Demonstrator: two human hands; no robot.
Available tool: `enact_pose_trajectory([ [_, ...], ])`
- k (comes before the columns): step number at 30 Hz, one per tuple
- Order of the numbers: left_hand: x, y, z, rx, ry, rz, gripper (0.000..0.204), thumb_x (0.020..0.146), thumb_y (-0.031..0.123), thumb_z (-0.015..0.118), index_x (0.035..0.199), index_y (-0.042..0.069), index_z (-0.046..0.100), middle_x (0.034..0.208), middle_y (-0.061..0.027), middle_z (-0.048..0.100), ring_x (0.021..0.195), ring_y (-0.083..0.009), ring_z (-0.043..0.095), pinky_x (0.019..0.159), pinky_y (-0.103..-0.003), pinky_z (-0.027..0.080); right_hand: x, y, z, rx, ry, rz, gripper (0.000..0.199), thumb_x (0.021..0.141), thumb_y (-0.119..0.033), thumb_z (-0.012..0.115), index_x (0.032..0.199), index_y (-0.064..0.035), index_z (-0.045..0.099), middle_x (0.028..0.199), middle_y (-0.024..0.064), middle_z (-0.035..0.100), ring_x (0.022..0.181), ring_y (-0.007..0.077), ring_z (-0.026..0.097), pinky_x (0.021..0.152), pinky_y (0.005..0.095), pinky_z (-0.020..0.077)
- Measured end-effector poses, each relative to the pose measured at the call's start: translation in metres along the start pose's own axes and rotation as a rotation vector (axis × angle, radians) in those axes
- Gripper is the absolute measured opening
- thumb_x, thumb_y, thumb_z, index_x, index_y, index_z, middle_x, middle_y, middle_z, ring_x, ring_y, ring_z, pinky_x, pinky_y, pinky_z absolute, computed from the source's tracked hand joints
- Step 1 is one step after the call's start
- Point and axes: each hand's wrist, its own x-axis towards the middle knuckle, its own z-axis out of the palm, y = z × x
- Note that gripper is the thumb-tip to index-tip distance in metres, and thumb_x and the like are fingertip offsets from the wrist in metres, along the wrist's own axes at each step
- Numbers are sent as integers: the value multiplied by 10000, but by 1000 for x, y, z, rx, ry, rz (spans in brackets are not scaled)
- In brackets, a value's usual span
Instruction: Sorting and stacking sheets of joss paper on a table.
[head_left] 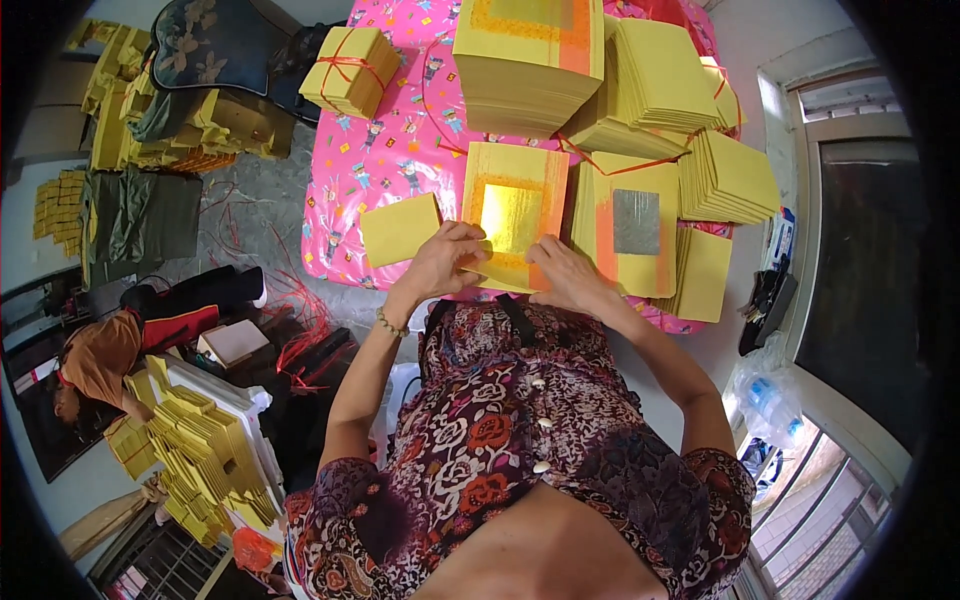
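2 bare hands, left hand point(447, 262) and right hand point(567, 272), sit with fingers partly curled at the near end of a yellow rectangular gold-foil-panelled paper sheet point(513, 212); whether either grips it, I cannot tell. The sheet lies over a pink cartoon-print plastic cover point(340, 215), between a plain yellow paper piece point(398, 229) and a silver-panelled yellow paper stack point(635, 225).

Pretty bright over the glossy pink cartoon-print plastic cover point(385, 172), with glare bouncing off the shiny gold foil rectangle point(512, 218). Daylight comes through the grey metal-barred window point(815, 512) lower right. Left's dimmer, fisheye bends edges, corners go black.
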Motion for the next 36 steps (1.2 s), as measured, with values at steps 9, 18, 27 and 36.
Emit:
enact_pose_trajectory([
  [9, 6, 23, 2, 269, -64, 21, 654, 587, 346, 876, 1112, 75, 597, 1203, -110, 519, 1122, -330, 465, 975, -421, 437, 14, 19, -19, 240, -192, 44, 452, 723, -281, 812, 1027, -68, 554, 991, 101, 536, 903, 269, 602, 756, 386, 498],
  [18, 7, 11, -3, 124, -112, -20, 541, 623, 312, 861, 1048, 95, 606, 1171, -93, 512, 1122, -328, 444, 977, -415, 430, 16, 33, -19, 356, -235, 25, 421, 736, -288, 818, 1002, -63, 582, 949, 70, 537, 863, 209, 576, 718, 335, 503],
  [27, 9, 3, -4, 41, -104, 11, 434, 659, 320, 850, 969, 111, 628, 1138, -76, 516, 1116, -309, 450, 964, -413, 420, 15, 34, -17, 371, -229, 34, 465, 727, -306, 830, 1022, -51, 575, 971, 76, 535, 884, 211, 573, 736, 337, 517],
  [36, 12, 1, -6, -43, -64, 11, 393, 681, 356, 842, 902, 101, 642, 1072, -63, 561, 1106, -284, 489, 956, -393, 395, 6, -18, 5, -30, 148, -13, 618, 626, -313, 865, 1040, -50, 490, 1008, 122, 499, 974, 325, 543, 848, 430, 456],
])
